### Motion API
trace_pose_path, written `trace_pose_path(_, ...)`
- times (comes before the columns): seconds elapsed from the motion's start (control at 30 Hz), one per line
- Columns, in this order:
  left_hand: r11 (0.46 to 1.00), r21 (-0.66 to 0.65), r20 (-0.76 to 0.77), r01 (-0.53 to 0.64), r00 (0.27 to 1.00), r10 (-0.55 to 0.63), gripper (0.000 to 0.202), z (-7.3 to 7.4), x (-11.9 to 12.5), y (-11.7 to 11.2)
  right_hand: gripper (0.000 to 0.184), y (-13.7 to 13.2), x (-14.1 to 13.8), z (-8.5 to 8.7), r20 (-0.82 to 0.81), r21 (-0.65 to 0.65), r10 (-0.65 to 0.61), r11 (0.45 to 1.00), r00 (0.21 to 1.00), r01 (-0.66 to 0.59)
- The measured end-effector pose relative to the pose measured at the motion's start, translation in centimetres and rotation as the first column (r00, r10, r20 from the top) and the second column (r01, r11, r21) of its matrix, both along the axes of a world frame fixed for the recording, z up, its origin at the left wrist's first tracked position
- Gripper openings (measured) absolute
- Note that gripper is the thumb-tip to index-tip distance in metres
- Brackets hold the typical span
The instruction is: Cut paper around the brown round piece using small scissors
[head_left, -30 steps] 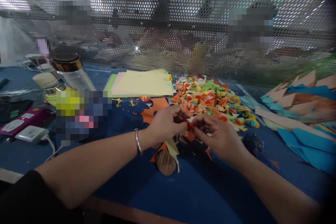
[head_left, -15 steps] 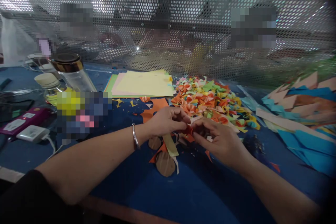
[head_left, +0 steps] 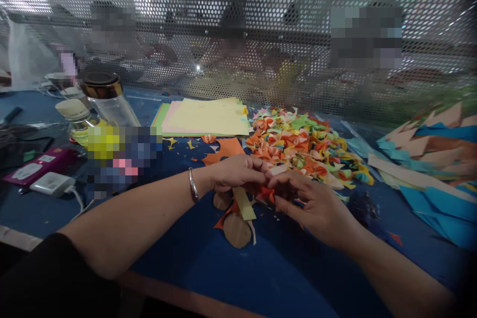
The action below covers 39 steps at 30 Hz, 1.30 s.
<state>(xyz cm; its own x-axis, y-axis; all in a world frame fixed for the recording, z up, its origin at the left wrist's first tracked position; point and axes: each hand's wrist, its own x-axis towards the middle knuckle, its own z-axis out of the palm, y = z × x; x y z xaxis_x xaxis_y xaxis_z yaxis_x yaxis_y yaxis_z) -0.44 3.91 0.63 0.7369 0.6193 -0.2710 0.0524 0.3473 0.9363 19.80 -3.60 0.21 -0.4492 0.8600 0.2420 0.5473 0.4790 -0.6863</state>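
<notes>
My left hand and my right hand meet above the blue table, fingertips pinched on a small orange-red paper piece. Its exact folded form is partly hidden by my fingers. Just below my hands lie a brown cardboard disc, a second disc, a pale yellow paper strip and orange scraps. Behind my right hand spreads a heap of small folded paper pieces, mostly orange, yellow and green. An orange cut sheet lies behind my left hand.
Stacked coloured sheets lie at the back. On the left stand a glass jar and a capped bottle, near a purple device and a white charger. Blue and peach folded papers fan out right. A perforated metal screen closes the back.
The view has shifted slightly, so things appear a little further right. Both hands stay together on the orange-red paper, which shows more between the fingers now.
</notes>
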Motion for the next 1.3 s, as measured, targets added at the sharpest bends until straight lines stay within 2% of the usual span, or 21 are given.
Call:
trace_pose_path(0.17,0.999,0.016,-0.039,0.034,0.999,-0.033,0.016,0.0,0.4,-0.2,0.008,0.0,-0.1,0.3,-0.037,-0.066,0.030,0.997,0.999,-0.033)
trace_pose_path(0.27,1.000,0.008,-0.021,0.016,1.000,-0.015,0.014,-0.2,0.6,-0.4,0.009,0.1,-0.1,0.6,-0.038,-0.075,0.014,0.997,0.999,-0.016)
trace_pose_path(0.43,0.988,-0.029,0.018,-0.152,0.988,0.153,0.010,-0.2,0.8,-0.5,0.008,0.3,0.0,0.5,-0.094,-0.039,-0.107,0.994,0.990,0.104)
trace_pose_path(0.53,0.955,0.061,0.079,-0.289,0.955,0.284,0.010,-0.2,0.8,-0.6,0.010,0.5,0.2,0.3,-0.179,-0.033,-0.168,0.986,0.970,0.164)
trace_pose_path(0.6,0.905,0.210,0.128,-0.371,0.928,0.351,0.010,-0.2,0.7,-0.8,0.012,0.7,0.3,0.2,-0.220,-0.038,-0.207,0.978,0.953,0.203)
trace_pose_path(0.63,0.860,0.313,0.147,-0.403,0.915,0.376,0.009,-0.3,0.6,-1.0,0.012,0.8,0.3,0.2,-0.230,-0.038,-0.223,0.975,0.947,0.221)
trace_pose_path(0.67,0.802,0.424,0.163,-0.421,0.906,0.390,0.008,-0.3,0.5,-1.2,0.012,0.9,0.3,0.2,-0.234,-0.034,-0.238,0.971,0.943,0.237)
trace_pose_path(0.73,0.652,0.636,0.189,-0.414,0.902,0.388,0.007,-0.3,0.3,-1.6,0.012,0.9,0.4,0.2,-0.222,-0.022,-0.262,0.964,0.939,0.264)
trace_pose_path(0.8,0.513,0.770,0.207,-0.380,0.909,0.361,0.008,-0.2,0.2,-2.1,0.012,1.0,0.5,0.2,-0.208,-0.014,-0.282,0.958,0.936,0.286)
trace_pose_path(0.87,0.444,0.827,0.206,-0.345,0.921,0.331,0.011,-0.1,0.1,-2.5,0.013,1.0,0.5,0.2,-0.212,-0.021,-0.299,0.953,0.930,0.302)
trace_pose_path(1.1,0.373,0.875,0.204,-0.310,0.933,0.298,0.015,-0.4,0.1,-2.8,0.014,1.0,0.4,0.4,-0.211,-0.039,-0.322,0.946,0.923,0.321)
trace_pose_path(1.17,0.369,0.878,0.196,-0.306,0.932,0.305,0.016,-0.4,0.1,-2.8,0.013,1.0,0.4,0.4,-0.223,-0.057,-0.320,0.947,0.921,0.315)
trace_pose_path(1.3,0.399,0.875,0.138,-0.274,0.931,0.337,0.016,-0.2,0.0,-2.8,0.016,1.1,0.5,0.3,-0.247,-0.088,-0.323,0.946,0.913,0.311)
